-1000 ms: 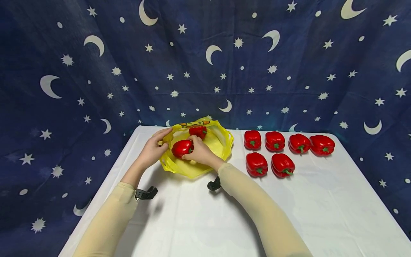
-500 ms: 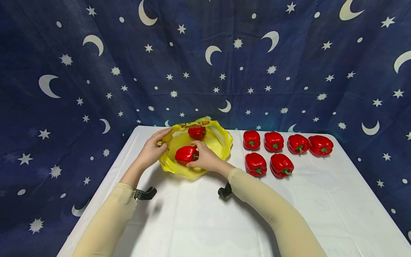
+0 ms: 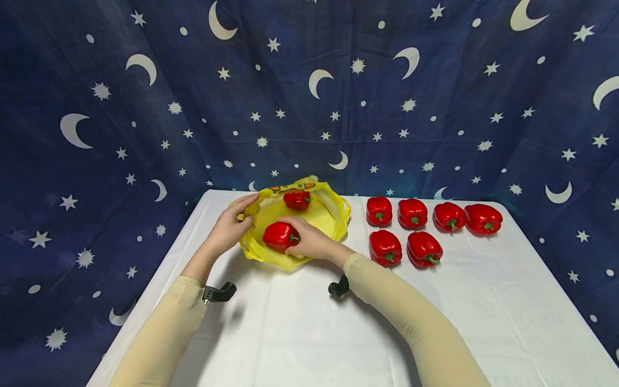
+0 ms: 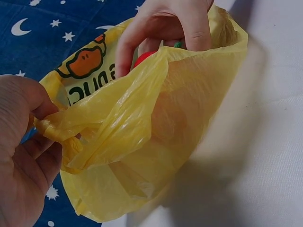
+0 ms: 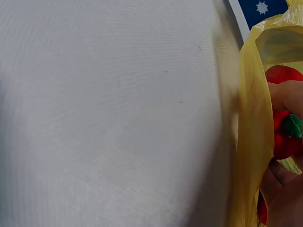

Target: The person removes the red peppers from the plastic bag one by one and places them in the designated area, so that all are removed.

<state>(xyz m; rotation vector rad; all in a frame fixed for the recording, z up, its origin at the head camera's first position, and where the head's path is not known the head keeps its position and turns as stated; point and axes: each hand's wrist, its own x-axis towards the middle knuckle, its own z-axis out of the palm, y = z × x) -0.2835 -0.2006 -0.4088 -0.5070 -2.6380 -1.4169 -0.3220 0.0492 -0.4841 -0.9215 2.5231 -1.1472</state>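
Observation:
In the head view a yellow plastic bag [image 3: 316, 223] lies with its mouth wide, near the table's far left part. My left hand [image 3: 231, 224] holds its left rim; the left wrist view shows the gathered edge [image 4: 71, 142] pinched between thumb and fingers. Inside the bag, my right hand [image 3: 313, 242] grips a red bell pepper [image 3: 278, 237], thumb on the near side and fingers over the top. The green stem [image 5: 292, 125] of this pepper points toward the right palm. Deeper in the bag lies another red bell pepper [image 3: 296, 200].
Several red bell peppers [image 3: 385, 247] stand in two rows on the white table [image 3: 309, 322], right of the bag. A dark blue cloth [image 3: 290, 80] with moons and stars hangs behind the table.
My right hand and its pepper have shifted slightly right and nearer inside the bag. Its fingers have since moved further left over the pepper's top. The left hand stays at the rim.

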